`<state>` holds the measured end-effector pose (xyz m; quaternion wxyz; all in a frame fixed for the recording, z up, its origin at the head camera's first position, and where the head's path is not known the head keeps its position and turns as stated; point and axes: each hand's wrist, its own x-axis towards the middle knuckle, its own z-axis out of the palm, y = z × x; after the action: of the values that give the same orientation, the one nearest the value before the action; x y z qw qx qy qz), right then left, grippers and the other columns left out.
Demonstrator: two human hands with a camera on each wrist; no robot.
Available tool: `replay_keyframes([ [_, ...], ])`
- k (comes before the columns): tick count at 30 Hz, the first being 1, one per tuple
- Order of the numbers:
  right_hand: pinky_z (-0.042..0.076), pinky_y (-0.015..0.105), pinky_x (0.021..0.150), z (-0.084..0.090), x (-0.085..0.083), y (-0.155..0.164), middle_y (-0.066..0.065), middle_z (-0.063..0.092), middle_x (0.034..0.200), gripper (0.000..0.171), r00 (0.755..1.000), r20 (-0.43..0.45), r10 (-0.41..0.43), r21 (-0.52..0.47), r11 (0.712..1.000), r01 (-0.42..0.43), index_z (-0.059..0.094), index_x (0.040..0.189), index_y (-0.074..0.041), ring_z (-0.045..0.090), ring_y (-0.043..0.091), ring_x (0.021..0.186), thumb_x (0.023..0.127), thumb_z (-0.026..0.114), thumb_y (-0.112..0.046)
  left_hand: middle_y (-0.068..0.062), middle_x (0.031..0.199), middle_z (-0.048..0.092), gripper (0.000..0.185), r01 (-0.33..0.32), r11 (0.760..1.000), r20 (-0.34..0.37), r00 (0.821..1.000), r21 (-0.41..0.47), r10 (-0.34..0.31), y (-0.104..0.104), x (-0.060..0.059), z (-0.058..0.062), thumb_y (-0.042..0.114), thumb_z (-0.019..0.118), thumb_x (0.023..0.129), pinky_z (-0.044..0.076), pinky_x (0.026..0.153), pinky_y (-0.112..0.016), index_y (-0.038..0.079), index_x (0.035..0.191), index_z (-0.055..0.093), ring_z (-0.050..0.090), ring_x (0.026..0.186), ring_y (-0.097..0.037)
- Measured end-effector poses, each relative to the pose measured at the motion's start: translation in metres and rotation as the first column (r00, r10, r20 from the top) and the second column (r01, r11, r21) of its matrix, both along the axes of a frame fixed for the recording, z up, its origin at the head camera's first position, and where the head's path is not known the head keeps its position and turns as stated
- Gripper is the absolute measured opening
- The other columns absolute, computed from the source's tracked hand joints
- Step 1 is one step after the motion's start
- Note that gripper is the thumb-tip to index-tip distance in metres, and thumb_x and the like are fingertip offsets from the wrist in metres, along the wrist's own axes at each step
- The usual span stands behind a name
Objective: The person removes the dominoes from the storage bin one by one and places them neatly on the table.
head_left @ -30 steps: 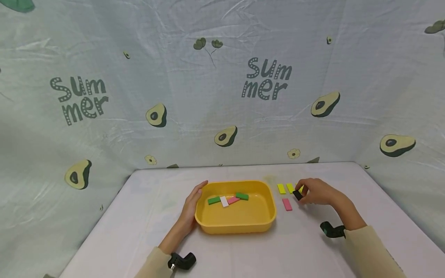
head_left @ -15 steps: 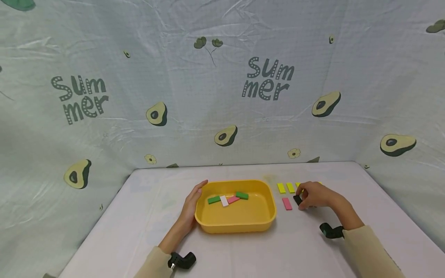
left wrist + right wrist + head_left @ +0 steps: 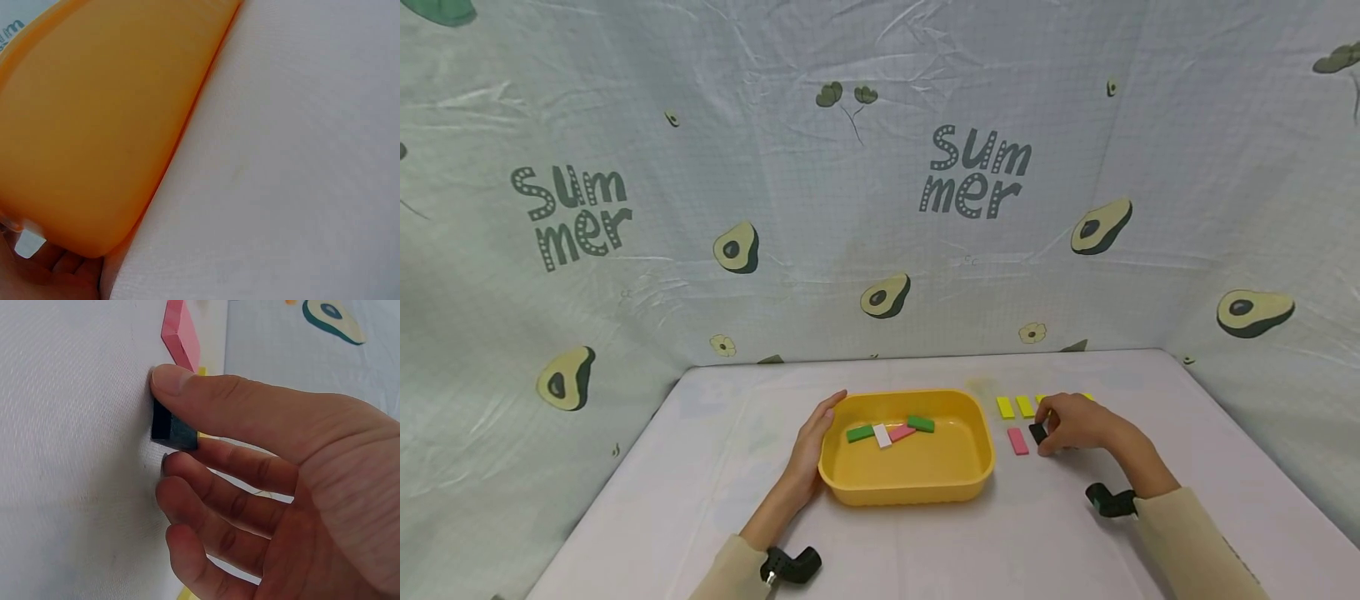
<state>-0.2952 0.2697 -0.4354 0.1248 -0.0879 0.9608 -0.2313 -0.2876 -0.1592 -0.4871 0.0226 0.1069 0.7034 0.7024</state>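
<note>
A yellow tray (image 3: pixel 977 467) sits mid-table holding two green blocks (image 3: pixel 861 433), a white block (image 3: pixel 882 435) and a pink block (image 3: pixel 902 432). My left hand (image 3: pixel 820 425) lies with straight fingers along the tray's left wall (image 3: pixel 94 125). To the right of the tray, my right hand (image 3: pixel 1049 433) pinches a black block (image 3: pixel 1037 432) between thumb (image 3: pixel 206 394) and fingers, down on the table. That black block (image 3: pixel 172 432) sits just right of a loose pink block (image 3: pixel 1017 441). Behind them lie yellow blocks (image 3: pixel 1005 407), partly hidden by the hand.
A white cloth covers the table (image 3: pixel 925 542), with bare cloth in front of the tray and at the left. An avocado-print sheet (image 3: pixel 880 208) walls off the back and sides. The pink block (image 3: pixel 180 331) lies just beyond my thumb in the right wrist view.
My right hand has carried the black block from near the yellow blocks toward me and down onto the table beside the loose pink block. The left hand and tray have not moved.
</note>
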Motion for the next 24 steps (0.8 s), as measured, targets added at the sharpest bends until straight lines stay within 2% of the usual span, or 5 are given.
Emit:
replay_keyframes([
  [24,0.05,0.03,0.066,-0.0028,-0.0087,0.0074,0.004,0.059,0.083,0.049,0.999,0.024,0.025,-0.043,0.999,-0.024,0.065,0.116,-0.002,0.056,0.018,0.072,0.079,0.089,-0.021,-0.013,0.169,0.031,0.051,-0.012,1.0,0.003,1.0,-0.008,0.012,0.0026,-0.0027,0.0011,0.032,0.03,0.114,0.017,0.13,-0.055,0.011,0.16,0.037,0.026,0.158,-0.034],
])
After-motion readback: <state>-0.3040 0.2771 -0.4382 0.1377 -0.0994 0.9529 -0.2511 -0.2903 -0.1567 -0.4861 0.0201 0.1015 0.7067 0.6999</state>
